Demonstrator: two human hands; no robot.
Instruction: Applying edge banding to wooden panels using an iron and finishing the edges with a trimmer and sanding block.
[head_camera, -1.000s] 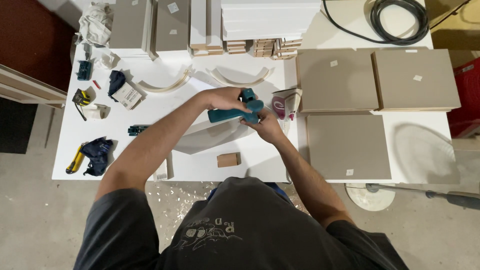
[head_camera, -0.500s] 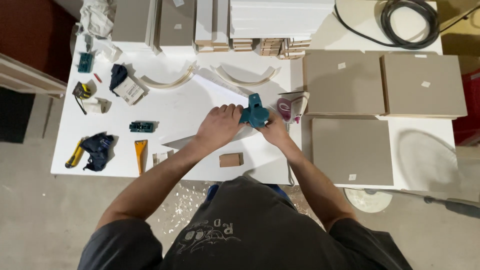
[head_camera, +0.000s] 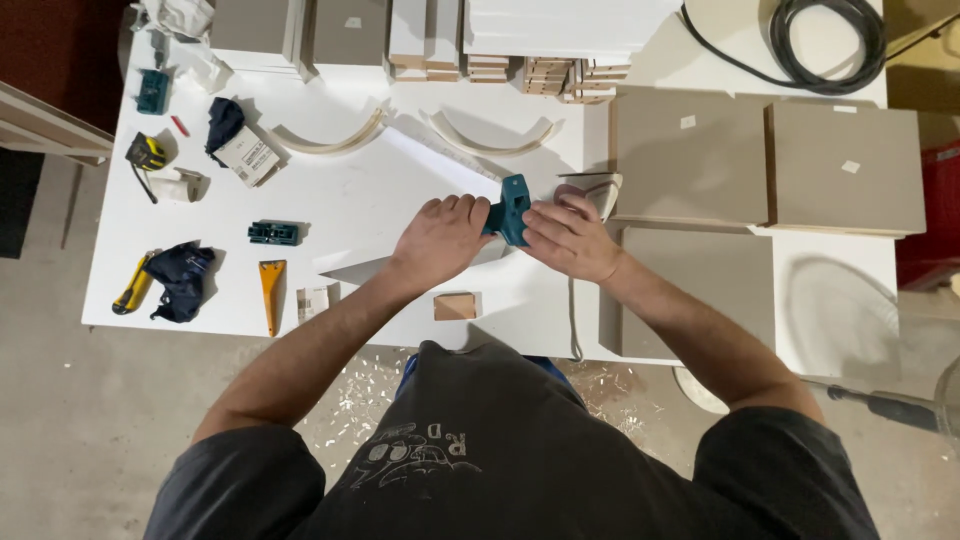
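A teal hand tool stands on the white table, over a white strip that runs diagonally. My left hand wraps around the tool's left end. My right hand rests against its right side, fingers pressed on it. A long white pointed panel lies under my left wrist. A small brown wood block sits near the front edge, just below my hands.
Two curved wooden pieces lie behind. Grey boards cover the right side. At the left: a yellow knife, dark gloves, an orange scraper, a teal block. Stacked panels and a black cable at the back.
Both hands have gone from lifted over the table to down on its surface, with the teal tool moving away from me and a little right onto the white strip.
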